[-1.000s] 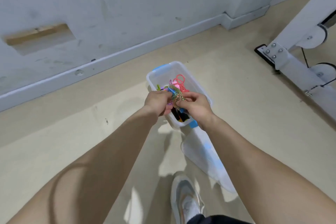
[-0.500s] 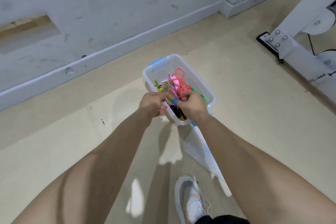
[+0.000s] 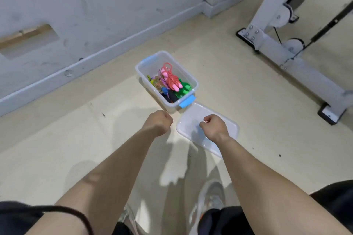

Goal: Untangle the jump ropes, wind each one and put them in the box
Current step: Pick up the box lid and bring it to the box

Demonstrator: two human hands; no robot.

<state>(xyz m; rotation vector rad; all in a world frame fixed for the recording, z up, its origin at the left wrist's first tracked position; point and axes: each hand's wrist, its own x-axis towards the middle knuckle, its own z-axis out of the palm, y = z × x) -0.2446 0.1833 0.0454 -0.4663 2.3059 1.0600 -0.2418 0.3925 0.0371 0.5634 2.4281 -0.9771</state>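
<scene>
1 box (image 3: 183,72) sat on the floor w/ ropes (image 3: 170,78) piled inside, too mixed to count. 1 lid (image 3: 228,122) lay just beside it. 2 hands, left hand (image 3: 157,124) & right hand (image 3: 215,126), were curled up, holding nothing.

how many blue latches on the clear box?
2. Far blue latch on the far end of the clear plastic box; near blue latch on its near end, beside the clear lid. None look hidden.

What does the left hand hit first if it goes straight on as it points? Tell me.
Probably the box, at its near wall just ahead of the left hand. Height is unclear: if held above the rim, it would meet the jump ropes inside instead.
</scene>
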